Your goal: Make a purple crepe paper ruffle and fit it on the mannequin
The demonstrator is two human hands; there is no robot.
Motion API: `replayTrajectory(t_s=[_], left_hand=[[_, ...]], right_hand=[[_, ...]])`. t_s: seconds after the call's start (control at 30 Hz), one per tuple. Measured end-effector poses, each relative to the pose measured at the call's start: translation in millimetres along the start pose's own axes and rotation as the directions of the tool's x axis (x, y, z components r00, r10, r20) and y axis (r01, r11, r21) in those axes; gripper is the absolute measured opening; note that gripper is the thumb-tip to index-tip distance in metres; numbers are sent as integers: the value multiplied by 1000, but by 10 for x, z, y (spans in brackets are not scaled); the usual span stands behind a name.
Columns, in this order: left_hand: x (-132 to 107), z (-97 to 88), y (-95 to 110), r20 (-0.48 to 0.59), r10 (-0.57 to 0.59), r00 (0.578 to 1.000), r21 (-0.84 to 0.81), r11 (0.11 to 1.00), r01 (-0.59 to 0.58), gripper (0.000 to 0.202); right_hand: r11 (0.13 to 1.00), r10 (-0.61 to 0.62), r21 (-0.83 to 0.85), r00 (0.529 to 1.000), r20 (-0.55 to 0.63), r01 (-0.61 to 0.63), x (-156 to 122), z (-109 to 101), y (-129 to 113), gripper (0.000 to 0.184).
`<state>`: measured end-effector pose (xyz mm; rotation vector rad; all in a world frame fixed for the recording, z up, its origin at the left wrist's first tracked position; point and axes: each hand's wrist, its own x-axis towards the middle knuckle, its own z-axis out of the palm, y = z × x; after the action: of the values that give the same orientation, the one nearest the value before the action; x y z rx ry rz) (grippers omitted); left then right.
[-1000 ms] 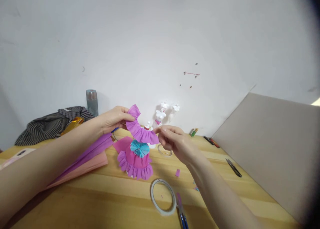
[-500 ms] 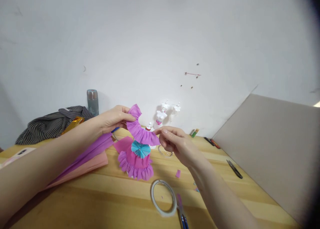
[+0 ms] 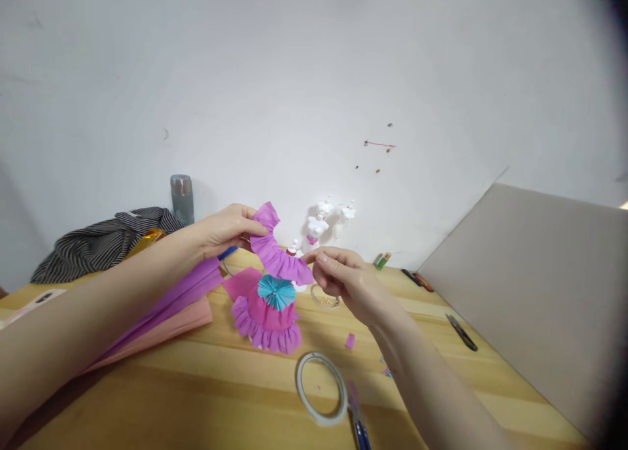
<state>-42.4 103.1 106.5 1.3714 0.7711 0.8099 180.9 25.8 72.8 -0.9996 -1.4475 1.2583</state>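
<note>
My left hand [image 3: 235,229] pinches one end of a gathered purple crepe paper ruffle [image 3: 279,259], which curves in the air. At its other end, the closed fingers of my right hand [image 3: 341,273] hold the ruffle's lower right tip. Below and behind it stands a small dress form in a pink paper dress [image 3: 275,314] with a purple frilled hem. A pleated blue paper fan [image 3: 276,292] sits on the front of that dress. The raised ruffle hides part of the form's upper body.
A roll of tape [image 3: 300,391] and blue-handled scissors [image 3: 360,427] lie at the front. Purple and salmon crepe paper [image 3: 171,322], a striped cloth [image 3: 103,241] and a flask [image 3: 182,198] are left. White mini busts [image 3: 316,227] stand behind; black snips [image 3: 461,332] lie right.
Almost nothing differs. Both hands keep their hold on the ruffle, which has shifted very slightly; the view itself has moved a little.
</note>
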Motion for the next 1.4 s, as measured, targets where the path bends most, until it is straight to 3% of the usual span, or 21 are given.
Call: replayTrajectory(t_s=[0.47,1.07,1.4], left_hand=[[-56,10,43,60,-2,998,94,996,-4,14],[72,-14,21,39,-44,998,157,987,37,12],[182,-47,55,129,-32,991,190,982,7,13]], right_hand=[[998,-56,-19,998,4,56,-27,-2,10,33],[999,-33,-32,994,-105,30,106,52,56,25],[999,-49,-10,996,-77,48,160,42,81,24]])
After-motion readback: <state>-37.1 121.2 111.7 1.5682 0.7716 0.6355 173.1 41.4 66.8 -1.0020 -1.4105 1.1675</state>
